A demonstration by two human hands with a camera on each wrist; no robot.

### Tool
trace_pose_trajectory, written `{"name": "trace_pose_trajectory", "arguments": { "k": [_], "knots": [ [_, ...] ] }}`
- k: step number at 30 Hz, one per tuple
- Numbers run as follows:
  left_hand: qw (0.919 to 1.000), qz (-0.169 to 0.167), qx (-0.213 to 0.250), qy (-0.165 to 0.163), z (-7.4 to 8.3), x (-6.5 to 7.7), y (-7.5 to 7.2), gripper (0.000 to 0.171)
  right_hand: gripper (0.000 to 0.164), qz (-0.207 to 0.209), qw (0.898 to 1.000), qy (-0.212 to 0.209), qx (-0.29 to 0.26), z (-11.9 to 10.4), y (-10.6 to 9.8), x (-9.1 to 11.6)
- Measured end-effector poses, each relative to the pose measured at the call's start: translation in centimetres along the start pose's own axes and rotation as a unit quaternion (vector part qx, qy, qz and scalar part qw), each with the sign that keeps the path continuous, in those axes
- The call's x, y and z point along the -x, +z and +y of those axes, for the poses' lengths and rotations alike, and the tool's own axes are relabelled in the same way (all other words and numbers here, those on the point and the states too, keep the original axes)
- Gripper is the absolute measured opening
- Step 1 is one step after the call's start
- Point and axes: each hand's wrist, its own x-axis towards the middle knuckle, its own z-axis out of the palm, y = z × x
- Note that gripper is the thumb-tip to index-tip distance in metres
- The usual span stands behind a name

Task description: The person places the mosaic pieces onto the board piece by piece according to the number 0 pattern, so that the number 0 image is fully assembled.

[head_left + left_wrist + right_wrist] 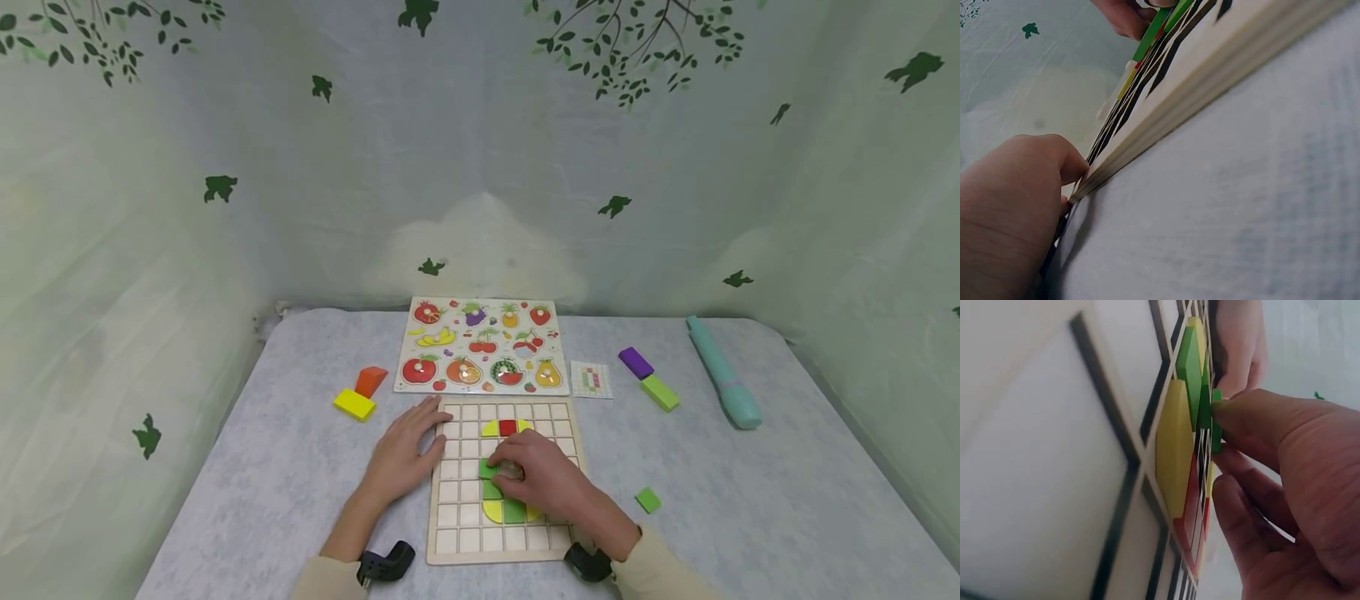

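Observation:
A wooden grid board (495, 558) lies flat on the table. My left hand (405, 454) rests at its left side, fingertips by the top-left corner; in the left wrist view the thumb touches the board's edge (1166, 125). My right hand (543, 471) pinches a green square tile (1217, 428) between thumb and finger over the board. Below that tile sit a green tile (492, 490), another green tile (514, 512) and a yellow rounded piece (492, 511). Farther up, a red tile (507, 427) lies between yellow rounded pieces. The right hand hides some cells.
A fruit puzzle board (480, 333) lies behind the grid, beside a small pattern card (591, 380). Orange (371, 381) and yellow blocks (354, 405) are at left. Purple (636, 362) and light green blocks (660, 392), a loose green tile (648, 500) and a teal tapered object (723, 375) lie right.

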Motion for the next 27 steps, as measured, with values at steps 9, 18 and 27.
{"name": "trace_pose_trajectory", "arguments": {
  "k": [9, 18, 27],
  "knots": [
    [1.0000, 0.006, -0.001, 0.004, -0.02, -0.09, 0.15, 0.034, 0.014, -0.005, 1.000, 0.004, 0.014, 0.05, -0.04, 0.01],
    [0.9999, 0.010, -0.005, 0.011, -0.12, -0.03, 0.31, 0.034, 0.018, -0.025, 1.000, 0.002, 0.013, 0.56, -0.28, 0.52],
    [0.9998, 0.015, -0.007, 0.015, -0.28, 0.00, 0.34, 0.034, 0.024, -0.038, 0.999, 0.005, 0.020, 0.63, -0.42, 0.65]
  ]
}}
